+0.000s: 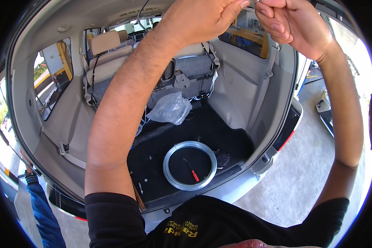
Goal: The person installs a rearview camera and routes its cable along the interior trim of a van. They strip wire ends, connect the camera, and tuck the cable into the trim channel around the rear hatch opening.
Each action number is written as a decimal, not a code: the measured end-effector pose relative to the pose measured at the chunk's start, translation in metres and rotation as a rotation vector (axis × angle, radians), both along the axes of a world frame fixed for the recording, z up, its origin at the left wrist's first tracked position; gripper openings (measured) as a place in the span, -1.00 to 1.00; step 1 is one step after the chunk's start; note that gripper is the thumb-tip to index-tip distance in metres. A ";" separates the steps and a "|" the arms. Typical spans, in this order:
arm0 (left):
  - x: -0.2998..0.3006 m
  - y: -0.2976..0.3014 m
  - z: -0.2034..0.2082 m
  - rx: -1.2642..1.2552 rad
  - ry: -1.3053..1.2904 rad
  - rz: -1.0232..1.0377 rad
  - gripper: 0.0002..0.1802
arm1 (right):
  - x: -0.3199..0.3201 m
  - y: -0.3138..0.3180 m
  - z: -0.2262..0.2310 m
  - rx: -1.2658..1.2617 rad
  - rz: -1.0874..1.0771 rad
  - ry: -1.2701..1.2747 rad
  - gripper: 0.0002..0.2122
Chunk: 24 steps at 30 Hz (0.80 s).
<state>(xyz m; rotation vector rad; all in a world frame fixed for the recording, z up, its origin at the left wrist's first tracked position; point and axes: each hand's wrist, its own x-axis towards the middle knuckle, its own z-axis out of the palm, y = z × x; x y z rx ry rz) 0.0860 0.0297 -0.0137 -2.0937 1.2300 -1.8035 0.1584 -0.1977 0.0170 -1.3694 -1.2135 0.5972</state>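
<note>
Both my arms reach up over the open rear of a vehicle. My left hand (pixel 215 18) is closed at the upper edge, its thumb pressed against the fingers. Close beside it, my right hand (pixel 291 27) has its fingers curled, with the fingertips pinched together near the left thumb. A tiny shiny bit shows between the two hands, too small and cut off by the picture's edge to name. A thin dark cable (pixel 140 17) hangs from above, left of my left hand.
On the black cargo floor (pixel 219 124) lies a coil of silvery wire (pixel 166 165) around a red-handled screwdriver (pixel 195 175). A clear plastic bag (pixel 171 108) rests against the folded seats (pixel 194 68). Another person's blue-clothed limb (pixel 45 215) shows at the left.
</note>
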 end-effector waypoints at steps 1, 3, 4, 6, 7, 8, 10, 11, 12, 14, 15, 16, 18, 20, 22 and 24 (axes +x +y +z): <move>-0.001 0.000 0.000 0.016 0.016 0.009 -0.76 | 0.002 0.002 -0.006 0.048 0.024 -0.022 -0.72; 0.002 0.000 0.001 0.027 -0.022 -0.011 -0.75 | 0.007 0.004 -0.014 0.131 0.061 -0.083 -0.76; 0.003 0.001 0.000 0.032 -0.039 -0.018 -0.74 | 0.011 0.006 -0.016 0.164 0.076 -0.121 -0.78; 0.006 0.004 -0.002 0.044 -0.057 -0.022 -0.74 | 0.014 0.009 -0.024 0.228 0.068 -0.176 -0.81; 0.008 0.005 -0.001 0.053 -0.070 -0.023 -0.73 | 0.013 0.010 -0.027 0.261 0.045 -0.198 -0.83; 0.009 0.005 -0.002 0.060 -0.074 -0.018 -0.73 | 0.013 0.010 -0.030 0.294 0.022 -0.220 -0.84; 0.011 0.006 -0.003 0.075 -0.082 -0.010 -0.73 | 0.012 0.007 -0.033 0.313 -0.086 -0.379 -0.85; 0.012 0.005 -0.002 0.092 -0.061 -0.027 -0.73 | 0.012 0.005 -0.034 0.321 -0.142 -0.459 -0.85; 0.013 0.005 -0.002 0.110 -0.040 -0.044 -0.73 | 0.015 0.004 -0.035 0.370 -0.161 -0.643 -0.85; 0.011 0.004 0.000 0.130 -0.021 -0.048 -0.73 | 0.017 0.004 -0.038 0.410 -0.207 -0.998 -0.87; 0.010 0.004 0.000 0.132 -0.023 -0.040 -0.72 | 0.014 0.003 -0.038 0.411 -0.244 -1.168 -0.87; 0.010 0.004 0.001 0.133 -0.025 -0.032 -0.72 | -0.002 -0.004 -0.032 0.349 -0.297 -1.326 -0.88; 0.011 0.004 0.004 0.170 -0.035 -0.054 -0.72 | -0.012 -0.011 -0.020 0.299 -0.302 -1.572 -0.87; 0.012 0.004 0.004 0.176 -0.027 -0.070 -0.73 | -0.004 -0.013 -0.010 0.319 -0.240 -1.692 -0.87; 0.007 0.003 0.004 0.153 0.006 -0.069 -0.74 | 0.003 -0.009 -0.010 0.328 -0.236 -1.686 -0.86; -0.004 0.000 -0.003 0.080 0.083 0.037 -0.76 | -0.006 -0.009 -0.014 0.229 -0.284 -1.545 -0.86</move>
